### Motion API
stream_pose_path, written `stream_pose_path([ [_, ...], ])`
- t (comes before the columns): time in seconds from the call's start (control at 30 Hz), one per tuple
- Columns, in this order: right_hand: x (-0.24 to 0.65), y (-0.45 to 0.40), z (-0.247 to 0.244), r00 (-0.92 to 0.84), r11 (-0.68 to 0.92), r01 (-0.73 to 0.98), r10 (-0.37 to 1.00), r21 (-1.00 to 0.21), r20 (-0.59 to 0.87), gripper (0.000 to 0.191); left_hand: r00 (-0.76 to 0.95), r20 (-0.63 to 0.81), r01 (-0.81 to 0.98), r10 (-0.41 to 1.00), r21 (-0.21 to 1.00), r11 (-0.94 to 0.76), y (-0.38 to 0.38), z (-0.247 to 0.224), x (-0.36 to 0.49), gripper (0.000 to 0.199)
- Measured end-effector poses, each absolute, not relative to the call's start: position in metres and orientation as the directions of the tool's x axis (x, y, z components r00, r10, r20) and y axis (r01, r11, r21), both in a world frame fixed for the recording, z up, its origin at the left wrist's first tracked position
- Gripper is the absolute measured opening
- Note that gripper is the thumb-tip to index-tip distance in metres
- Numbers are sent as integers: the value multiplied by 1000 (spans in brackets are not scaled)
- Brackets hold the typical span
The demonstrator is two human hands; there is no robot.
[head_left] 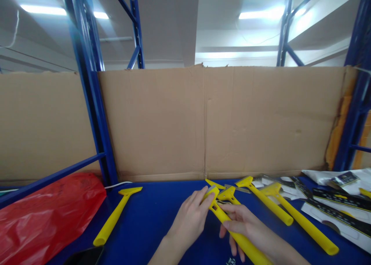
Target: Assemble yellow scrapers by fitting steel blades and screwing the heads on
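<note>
A yellow scraper [242,240] with a long handle slants across the front of the blue shelf, its head pointing up and left. My left hand [189,216] is closed on the scraper's head, where a strip of grey edge shows. Around the upper handle, the thumb and fingers of my right hand [242,220] are closed, with the lower fingers hanging below it. Right behind this head lies another yellow scraper [228,194], partly hidden. Some small metal pieces [231,261], too small to name, lie at the bottom edge below my right hand.
One yellow scraper [114,218] lies at left beside a red plastic bag [84,207] and a dark object [84,256]. Two more scrapers, the nearer one [307,226] longest, lie right, before black-and-white packaging [339,218]. Cardboard [162,122] stands behind, between blue posts [101,122].
</note>
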State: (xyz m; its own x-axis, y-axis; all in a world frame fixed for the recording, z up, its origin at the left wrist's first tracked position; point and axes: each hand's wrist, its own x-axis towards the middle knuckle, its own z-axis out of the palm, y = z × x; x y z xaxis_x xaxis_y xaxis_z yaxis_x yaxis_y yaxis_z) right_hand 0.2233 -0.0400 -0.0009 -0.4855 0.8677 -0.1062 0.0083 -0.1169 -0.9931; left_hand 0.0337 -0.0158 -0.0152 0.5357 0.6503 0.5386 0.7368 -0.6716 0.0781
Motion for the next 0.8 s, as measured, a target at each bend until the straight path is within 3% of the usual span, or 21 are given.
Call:
stream_pose_path([
  [0.1, 224, -39, 3, -514, -165, -34, 849, -986, -124, 56, 556, 512, 743, 654, 46, -668, -16, -15, 35, 63],
  [0.17, 225, -38, 4, -510, -203, -60, 848, -977, -145, 57, 533, 519, 745, 668, 85, -661, -15, -17, 36, 65],
  [0.3, 230, -35, -2, -405, -99, -121, 913, -988, -42, 55, 389, 577, 693, 718, 330, -641, -10, -23, 36, 53],
  [0.43, 233, -35, -2, -393, 28, 202, 918, -979, -55, 37, 165, 530, 486, 832, 690, -536, -2, -27, 38, 36],
  [0.53, 234, -39, 1, -429, 66, 393, 895, -917, -119, 21, 74, 338, 272, 938, 898, -345, 2, -26, 41, 35],
  [0.63, 234, -44, 0, -469, 108, 532, 863, -840, -186, 22, 60, 135, 71, 989, 988, -139, 2, -22, 44, 44],
  [0.8, 235, -45, -7, -505, 239, 646, 846, -725, -170, 24, 168, -3, -121, 986, 992, 23, -6, -12, 45, 51],
])
